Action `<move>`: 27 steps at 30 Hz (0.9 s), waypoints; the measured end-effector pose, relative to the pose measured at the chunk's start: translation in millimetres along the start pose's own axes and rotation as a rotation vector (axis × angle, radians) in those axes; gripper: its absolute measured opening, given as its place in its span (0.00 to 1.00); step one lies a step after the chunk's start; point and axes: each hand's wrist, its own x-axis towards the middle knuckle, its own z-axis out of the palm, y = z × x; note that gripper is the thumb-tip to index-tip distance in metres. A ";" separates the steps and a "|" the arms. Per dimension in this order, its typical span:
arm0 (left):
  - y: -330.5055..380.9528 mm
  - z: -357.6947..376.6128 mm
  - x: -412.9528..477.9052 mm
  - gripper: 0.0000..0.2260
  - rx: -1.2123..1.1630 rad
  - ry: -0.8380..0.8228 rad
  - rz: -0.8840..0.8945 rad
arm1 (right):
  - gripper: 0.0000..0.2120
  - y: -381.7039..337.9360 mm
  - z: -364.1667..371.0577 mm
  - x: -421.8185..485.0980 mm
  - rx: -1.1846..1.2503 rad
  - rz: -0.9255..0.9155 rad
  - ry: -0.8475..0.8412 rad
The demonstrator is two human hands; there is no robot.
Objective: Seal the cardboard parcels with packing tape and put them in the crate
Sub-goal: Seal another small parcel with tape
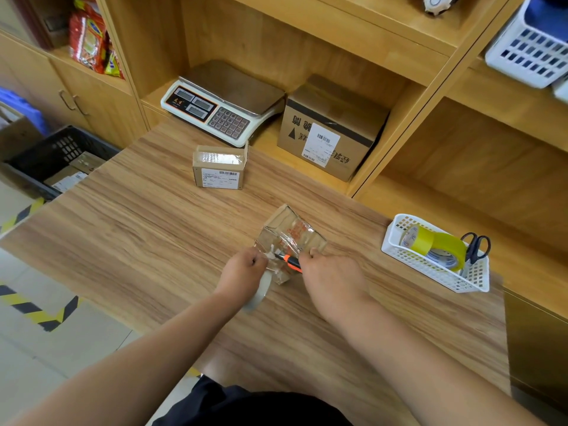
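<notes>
Two bare forearms reach out over the wooden table (153,241) to a small cardboard parcel (295,232), which sits near the middle, already glossy with clear wrap. The left hand (246,265) has its fingers curled round a clear tape roll (259,292), and the strip runs from it to the parcel's near end. The right hand (329,272) grips an orange utility knife (292,262) with its tip at that strip. The step looks like cutting the tape free. Next the loose end needs pressing flat, and the parcel must be carried to the dark crate (61,142) beyond the table's far left edge, where other parcels lie. Red print on the parcel is too blurred to read. A second parcel (219,167) farther off carries a barcode label, its text illegible.
</notes>
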 end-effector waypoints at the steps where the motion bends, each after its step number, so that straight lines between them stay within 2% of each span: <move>1: -1.6 -1.6 -0.2 0.09 0.011 -0.007 -0.003 | 0.20 1.1 0.7 0.3 0.000 0.000 0.002; 6: -1.3 -12.2 -1.6 0.09 -0.035 0.022 -0.053 | 0.06 6.1 7.5 4.1 0.101 0.021 0.060; 10: 0.0 -21.7 -5.7 0.09 -0.046 0.023 -0.007 | 0.08 16.2 8.2 3.5 0.277 0.032 0.121; 14: 0.1 -23.2 -14.6 0.10 -0.078 -0.014 0.064 | 0.06 24.1 11.0 -2.6 0.559 0.083 0.150; 17: 6.2 -19.3 -24.8 0.10 -0.208 -0.049 0.111 | 0.03 27.5 19.5 -6.5 0.887 0.164 0.216; 21: 17.4 -8.0 -39.0 0.09 -0.415 -0.193 0.116 | 0.07 27.1 23.2 -13.9 1.386 0.235 0.208; 27: 36.2 17.6 -53.7 0.06 -0.510 -0.303 0.148 | 0.14 34.3 35.5 -24.2 1.643 0.233 0.119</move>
